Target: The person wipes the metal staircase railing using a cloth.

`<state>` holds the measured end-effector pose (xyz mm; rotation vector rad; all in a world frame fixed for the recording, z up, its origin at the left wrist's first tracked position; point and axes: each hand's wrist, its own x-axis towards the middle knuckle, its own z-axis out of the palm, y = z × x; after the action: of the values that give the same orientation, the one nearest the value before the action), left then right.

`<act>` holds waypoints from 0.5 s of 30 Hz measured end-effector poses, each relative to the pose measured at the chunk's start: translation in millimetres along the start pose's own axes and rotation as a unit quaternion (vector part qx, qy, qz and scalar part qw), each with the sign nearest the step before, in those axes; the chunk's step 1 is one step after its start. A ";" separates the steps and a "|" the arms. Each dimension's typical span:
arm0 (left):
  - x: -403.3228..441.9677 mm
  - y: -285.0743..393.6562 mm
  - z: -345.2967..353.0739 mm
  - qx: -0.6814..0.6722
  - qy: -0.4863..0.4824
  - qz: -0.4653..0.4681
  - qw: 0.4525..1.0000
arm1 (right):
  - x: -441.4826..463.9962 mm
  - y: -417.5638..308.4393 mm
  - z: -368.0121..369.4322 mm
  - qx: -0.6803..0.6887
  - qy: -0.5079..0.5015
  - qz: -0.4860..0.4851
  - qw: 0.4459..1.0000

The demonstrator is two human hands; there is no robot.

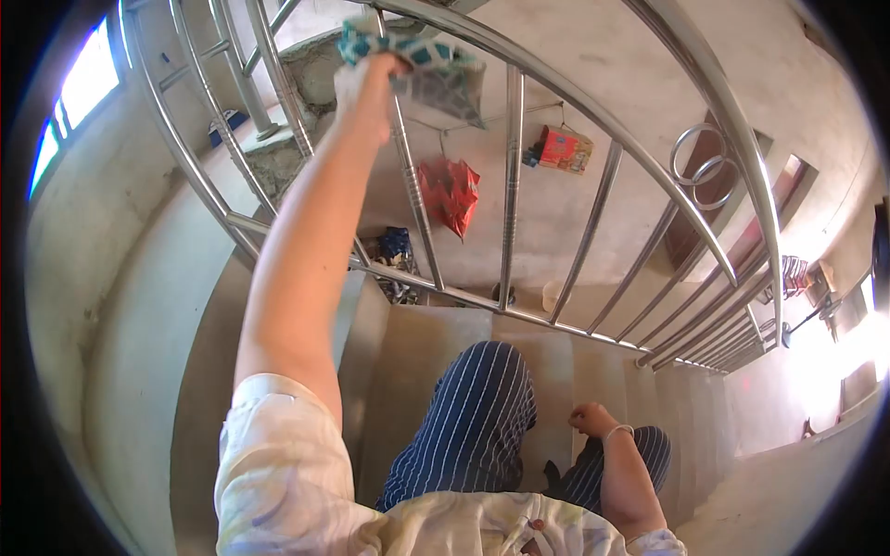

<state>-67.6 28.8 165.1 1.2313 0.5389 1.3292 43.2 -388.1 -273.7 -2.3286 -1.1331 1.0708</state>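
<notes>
My left hand (pixel 369 83) is stretched out to the upper railing, its fingers wrapped round a patterned teal, white and grey cloth (pixel 445 79). The cloth lies against the curved metal handrail (pixel 473 35) near the top of a baluster and is blurred, with one part hanging down. Beside my right knee, my right hand (pixel 593 420) is held low with its fingers curled in, and I see nothing in it. A light bracelet circles that wrist.
Stairs (pixel 426 334) descend to the right beneath my legs. Beyond the balusters (pixel 510 185), a red bag (pixel 450 196) and a red-and-yellow bag (pixel 564 150) hang on the wall. Metal rings (pixel 700 162) decorate the railing. Rough broken concrete (pixel 311 83) borders the upper left.
</notes>
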 end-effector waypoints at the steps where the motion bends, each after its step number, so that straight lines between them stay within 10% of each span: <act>1: -3.1 -18.0 -7.9 0.015 0.009 -0.030 0.999 | -3.0 -7.6 -4.1 -0.003 0.004 0.009 1.000; 6: -52.1 -131.0 -53.7 -0.008 0.031 -0.049 0.998 | -1.9 -11.7 -5.9 -0.016 0.020 -0.003 1.000; 11: -95.4 -159.3 -75.3 0.117 -0.050 -0.174 0.976 | -0.4 -11.2 -6.1 0.008 -0.020 0.064 0.998; 15: -79.4 -131.3 -62.0 0.066 -0.030 -0.099 0.992 | -4.1 -14.5 -10.6 0.033 -0.020 0.073 0.997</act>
<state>-85.5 5.6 2.2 1.2853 0.6961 1.1014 42.0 -382.0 -256.4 -2.3776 -0.9378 1.1912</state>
